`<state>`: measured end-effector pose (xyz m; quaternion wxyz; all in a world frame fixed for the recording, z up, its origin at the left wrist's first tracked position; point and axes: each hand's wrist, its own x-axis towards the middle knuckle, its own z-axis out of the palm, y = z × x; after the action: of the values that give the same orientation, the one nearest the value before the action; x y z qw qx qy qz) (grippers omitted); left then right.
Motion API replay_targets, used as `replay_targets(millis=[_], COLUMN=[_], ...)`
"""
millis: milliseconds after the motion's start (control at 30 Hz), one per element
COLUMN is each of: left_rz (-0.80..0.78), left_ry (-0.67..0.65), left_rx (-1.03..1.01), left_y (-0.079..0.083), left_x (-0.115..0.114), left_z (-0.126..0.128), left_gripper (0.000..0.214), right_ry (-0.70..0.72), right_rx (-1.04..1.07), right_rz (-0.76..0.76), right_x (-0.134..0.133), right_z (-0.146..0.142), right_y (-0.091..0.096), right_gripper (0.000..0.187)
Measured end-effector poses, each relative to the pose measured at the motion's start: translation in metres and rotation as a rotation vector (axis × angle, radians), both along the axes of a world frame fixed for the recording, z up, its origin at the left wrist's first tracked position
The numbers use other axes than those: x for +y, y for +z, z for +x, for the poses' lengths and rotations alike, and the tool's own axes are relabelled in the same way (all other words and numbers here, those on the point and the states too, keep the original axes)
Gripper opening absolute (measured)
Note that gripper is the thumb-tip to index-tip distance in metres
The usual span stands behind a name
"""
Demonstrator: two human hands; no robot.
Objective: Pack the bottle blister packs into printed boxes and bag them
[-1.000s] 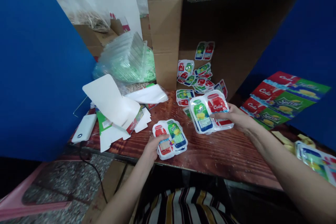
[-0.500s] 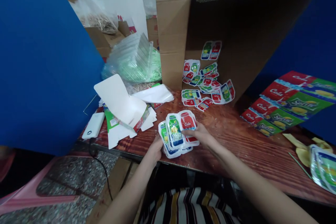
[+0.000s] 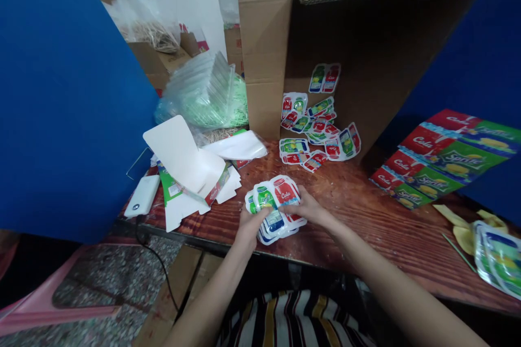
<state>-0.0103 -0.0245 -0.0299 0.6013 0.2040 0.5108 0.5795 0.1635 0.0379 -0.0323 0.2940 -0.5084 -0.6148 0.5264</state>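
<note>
A small stack of bottle-shaped Cola and Sprite packets [image 3: 273, 216] is held above the front edge of the wooden table [image 3: 350, 206]. My left hand [image 3: 249, 226] grips its left side, thumb lying across the top packet. On the other side, my right hand [image 3: 307, 207] is closed on the stack, thumb on the red Cola half. The packets' edges are not quite lined up. Fingers beneath the stack are hidden. Beyond my hands, a loose heap of the same packets [image 3: 321, 127] spills from a large cardboard box [image 3: 266, 65] lying on its side.
Stacked Cola and Sprite boxes [image 3: 443, 160] stand at the right, with more packets [image 3: 499, 260] near the right edge. Unfolded white-backed cartons [image 3: 189, 165] and a white power bank [image 3: 142, 196] lie at the left. Clear plastic trays [image 3: 203, 89] sit behind them.
My left thumb has come over the top of the stack, where before that hand was at its lower left side. The packets sit closer together. My right hand keeps its hold.
</note>
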Motion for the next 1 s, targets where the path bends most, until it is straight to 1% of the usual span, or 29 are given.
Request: replay_targets(millis=[67, 100, 133, 200, 267, 300, 333, 367, 433, 467, 533, 633, 700, 767, 833, 867, 933, 1000], left_rz=[0.042, 0.084, 0.139, 0.264, 0.364, 0.398, 0.424, 0.447, 0.464, 0.452, 0.405, 0.373, 0.382, 0.389, 0.422, 0.455, 0.515, 0.524], left_ry=[-0.035, -0.062, -0.094, -0.187, -0.301, -0.353, -0.395, -0.427, -0.489, -0.512, -0.526, -0.463, -0.414, -0.360, -0.332, -0.338, -0.376, -0.431], left_rx=[-0.021, -0.022, -0.021, -0.013, 0.032, 0.076, 0.129, 0.182, 0.251, 0.261, 0.249, 0.215, 0.202, 0.223, 0.271, 0.288, 0.282, 0.233], left_y=[-0.003, -0.003, -0.001, 0.008, 0.021, 0.027, 0.033, 0.038, 0.039, 0.036, 0.023, 0.000, -0.007, -0.003, 0.009, 0.016, 0.026, 0.025], left_x=[0.001, 0.001, 0.001, 0.001, 0.004, 0.007, 0.010, 0.013, 0.019, 0.021, 0.023, 0.021, 0.019, 0.018, 0.019, 0.020, 0.022, 0.026], left_z=[-0.002, -0.003, -0.005, -0.007, -0.009, -0.010, -0.012, -0.013, -0.016, -0.016, -0.013, -0.001, 0.008, 0.013, 0.014, 0.013, 0.009, 0.005], left_gripper=[0.062, 0.064, 0.066, 0.070, 0.074, 0.076, 0.078, 0.080, 0.081, 0.080, 0.078, 0.084, 0.088, 0.086, 0.084, 0.085, 0.096, 0.108], right_ry=[-0.016, -0.027, -0.003, 0.103, 0.212, 0.229, 0.215, 0.177, 0.090, 0.054, -0.004, -0.046, -0.032, -0.018, -0.025, -0.041, -0.089, -0.112], right_rx=[0.144, 0.201, 0.258, 0.357, 0.407, 0.409, 0.395, 0.368, 0.302, 0.269, 0.200, 0.132, 0.120, 0.130, 0.147, 0.151, 0.136, 0.120], right_rz=[-0.086, -0.098, -0.103, -0.137, -0.154, -0.125, -0.067, 0.010, 0.157, 0.205, 0.246, 0.263, 0.277, 0.299, 0.336, 0.363, 0.420, 0.429], right_x=[-0.004, -0.006, -0.009, -0.012, -0.015, -0.016, -0.017, -0.018, -0.018, -0.018, -0.016, -0.012, -0.009, -0.007, -0.008, -0.009, -0.012, -0.014], right_z=[0.003, 0.004, 0.007, 0.014, 0.024, 0.029, 0.034, 0.038, 0.043, 0.045, 0.047, 0.048, 0.048, 0.048, 0.048, 0.047, 0.047, 0.045], right_y=[0.001, 0.003, 0.006, 0.014, 0.022, 0.025, 0.028, 0.029, 0.025, 0.019, 0.002, -0.027, -0.036, -0.033, -0.021, -0.014, -0.004, -0.006], right_gripper=[0.091, 0.095, 0.094, 0.080, 0.066, 0.063, 0.063, 0.067, 0.079, 0.085, 0.092, 0.092, 0.089, 0.086, 0.082, 0.081, 0.082, 0.085])
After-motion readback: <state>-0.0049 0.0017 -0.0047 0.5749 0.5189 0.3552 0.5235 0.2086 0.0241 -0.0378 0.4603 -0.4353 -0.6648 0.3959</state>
